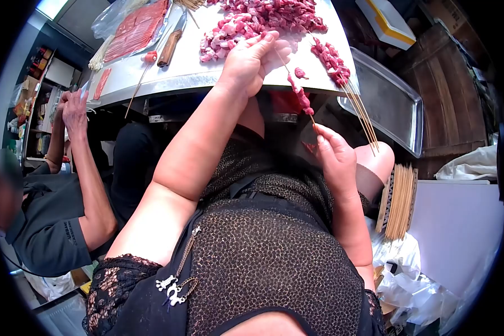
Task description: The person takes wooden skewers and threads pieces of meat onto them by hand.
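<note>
My right hand (pixel 337 154) grips the lower end of a thin wooden skewer. Pieces of raw meat (pixel 303 102) are threaded on it, and its bare tip slants up toward my left hand (pixel 248 63). That hand is closed at the edge of a heap of cut raw meat (pixel 252 25), thumb and fingers together; what they hold, if anything, I cannot make out. A small meat piece (pixel 301 73) shows beside the skewer's upper part. Several filled meat skewers (pixel 331 60) lie right of the heap, their bare sticks reaching over the table edge.
On the white table (pixel 190 75) lie a wooden-handled knife (pixel 171 47) and a bag of sliced meat (pixel 137 33). At the right are a metal tray (pixel 386 101) and a bundle of bare skewers (pixel 400 201). A co-worker's hands (pixel 74 112) are raised at the left.
</note>
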`<state>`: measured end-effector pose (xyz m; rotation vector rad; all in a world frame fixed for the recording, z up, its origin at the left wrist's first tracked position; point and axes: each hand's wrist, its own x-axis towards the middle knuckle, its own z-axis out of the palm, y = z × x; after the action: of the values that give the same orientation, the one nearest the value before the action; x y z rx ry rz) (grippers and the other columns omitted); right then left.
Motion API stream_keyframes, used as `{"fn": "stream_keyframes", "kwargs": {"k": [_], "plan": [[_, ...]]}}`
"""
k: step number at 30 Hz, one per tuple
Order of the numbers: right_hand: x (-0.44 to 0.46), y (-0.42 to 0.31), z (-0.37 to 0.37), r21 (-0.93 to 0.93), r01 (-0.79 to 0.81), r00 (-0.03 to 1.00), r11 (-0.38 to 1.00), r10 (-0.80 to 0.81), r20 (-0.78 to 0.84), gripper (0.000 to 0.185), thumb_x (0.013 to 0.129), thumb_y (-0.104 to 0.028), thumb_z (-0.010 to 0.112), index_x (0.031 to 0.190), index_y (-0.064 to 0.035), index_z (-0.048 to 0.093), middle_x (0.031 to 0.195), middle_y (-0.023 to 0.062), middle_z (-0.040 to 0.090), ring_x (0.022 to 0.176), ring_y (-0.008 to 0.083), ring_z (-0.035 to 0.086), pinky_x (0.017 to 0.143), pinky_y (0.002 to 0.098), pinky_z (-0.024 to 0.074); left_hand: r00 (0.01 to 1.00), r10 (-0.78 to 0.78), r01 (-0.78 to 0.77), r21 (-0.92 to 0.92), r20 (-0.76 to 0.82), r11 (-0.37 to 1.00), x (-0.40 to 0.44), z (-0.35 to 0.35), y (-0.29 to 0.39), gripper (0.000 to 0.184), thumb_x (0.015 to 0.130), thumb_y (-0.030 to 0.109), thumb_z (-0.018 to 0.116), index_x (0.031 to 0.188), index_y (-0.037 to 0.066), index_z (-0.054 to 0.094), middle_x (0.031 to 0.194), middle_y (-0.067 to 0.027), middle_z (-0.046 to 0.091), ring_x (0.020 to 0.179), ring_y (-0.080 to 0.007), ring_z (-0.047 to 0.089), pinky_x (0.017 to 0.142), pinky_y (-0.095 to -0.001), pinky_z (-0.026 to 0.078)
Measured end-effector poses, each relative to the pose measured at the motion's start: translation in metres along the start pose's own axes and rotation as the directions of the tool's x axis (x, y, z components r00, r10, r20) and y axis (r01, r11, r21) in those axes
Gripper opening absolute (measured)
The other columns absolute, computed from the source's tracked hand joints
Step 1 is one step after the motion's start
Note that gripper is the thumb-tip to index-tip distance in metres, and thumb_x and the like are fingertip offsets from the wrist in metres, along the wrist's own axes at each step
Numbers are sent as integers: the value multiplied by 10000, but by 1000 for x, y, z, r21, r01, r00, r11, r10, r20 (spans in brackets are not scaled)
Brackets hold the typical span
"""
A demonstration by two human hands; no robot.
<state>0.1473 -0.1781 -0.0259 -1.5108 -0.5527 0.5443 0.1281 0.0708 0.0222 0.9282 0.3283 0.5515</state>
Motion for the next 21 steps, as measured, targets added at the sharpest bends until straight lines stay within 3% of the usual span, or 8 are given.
{"fn": "stream_keyframes", "kwargs": {"k": [5, 8, 10, 14, 16, 21], "plan": [[0, -3, 2, -13, 3, 1000, 1000, -3, 8, 248, 907, -39, 539, 1139, -12, 620, 695, -70, 515, 573, 6, 411, 514, 161, 349, 1000, -11, 10, -106, -10, 994, -2, -4, 3, 253, 948, 135, 499, 1128, -42, 523, 1026, -182, 628, 938, -264, 641, 870, -389, 539], [-3, -3, 0, -25, 10, 999, 1000, -9, 32, 250, 907, -36, 538, 1143, -13, 619, 703, -67, 519, 581, 5, 413, 518, 160, 350, 993, 79, -82, -35, -83, 996, 2, -8, 1, 248, 947, 127, 501, 1124, -45, 525, 1022, -180, 630, 928, -262, 643, 865, -381, 541], [-5, -3, -2, 50, 10, 1000, 999, -10, -11, 252, 908, -30, 536, 1146, -16, 618, 711, -68, 526, 585, 3, 412, 520, 157, 351, 986, 159, -150, 142, -52, 978, 1, -6, 4, 245, 944, 122, 506, 1120, -48, 527, 1011, -179, 632, 915, -260, 647, 859, -375, 544], [-4, -5, -2, 11, 70, 997, 997, -70, -25, 253, 907, -28, 537, 1147, -18, 618, 716, -71, 532, 585, 1, 410, 522, 154, 352, 989, 147, -143, 138, -18, 980, 0, 0, 5, 255, 940, 122, 514, 1129, -48, 521, 1010, -179, 630, 909, -260, 649, 859, -377, 545], [-4, -6, -2, -8, 37, 999, 999, -37, 8, 254, 907, -29, 539, 1148, -19, 618, 721, -69, 537, 585, 1, 411, 524, 151, 355, 999, 46, -46, -20, 3, 999, -2, 4, 6, 269, 942, 128, 511, 1145, -49, 510, 1022, -183, 624, 927, -263, 645, 865, -388, 543], [-4, -7, -1, -34, 7, 1000, 999, -7, 3, 253, 906, -28, 538, 1146, -14, 618, 717, -69, 531, 583, 2, 413, 524, 152, 356, 999, 11, -7, -83, 46, 997, -7, 3, 6, 281, 949, 139, 496, 1155, -53, 497, 1044, -190, 615, 953, -271, 637, 878, -402, 536]]}}
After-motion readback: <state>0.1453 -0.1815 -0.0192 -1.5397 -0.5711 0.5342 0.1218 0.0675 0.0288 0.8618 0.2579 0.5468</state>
